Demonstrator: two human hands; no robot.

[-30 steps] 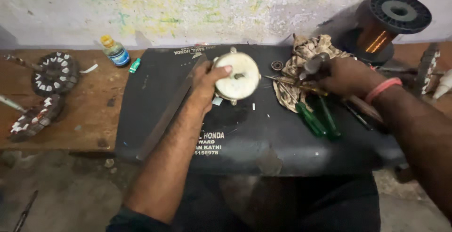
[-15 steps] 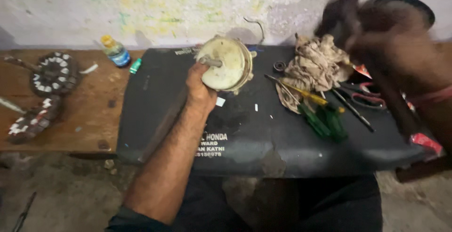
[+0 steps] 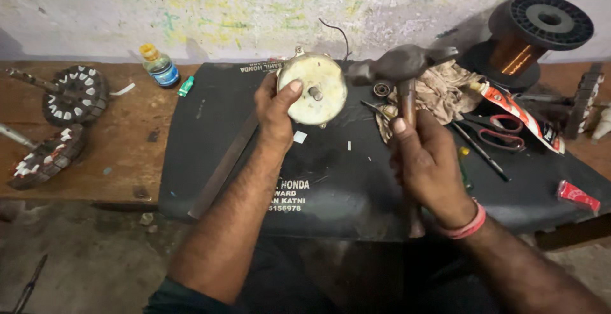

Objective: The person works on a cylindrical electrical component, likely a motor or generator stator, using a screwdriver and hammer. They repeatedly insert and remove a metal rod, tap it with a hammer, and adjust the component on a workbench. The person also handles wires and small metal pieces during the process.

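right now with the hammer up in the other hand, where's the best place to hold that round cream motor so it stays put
By its rim, from the left, much as the left hand holds the round motor now: thumb on the flat front face, fingers behind. The disc stands on edge with its short shaft facing the camera, so the rim is probably the firmest grip. That keeps fingers off the right side, where the hammer in the right hand hangs.

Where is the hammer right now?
In the head view, the hammer is right of centre, held up by the right hand over the black mat. Its head is beside the round cream motor in the left hand.
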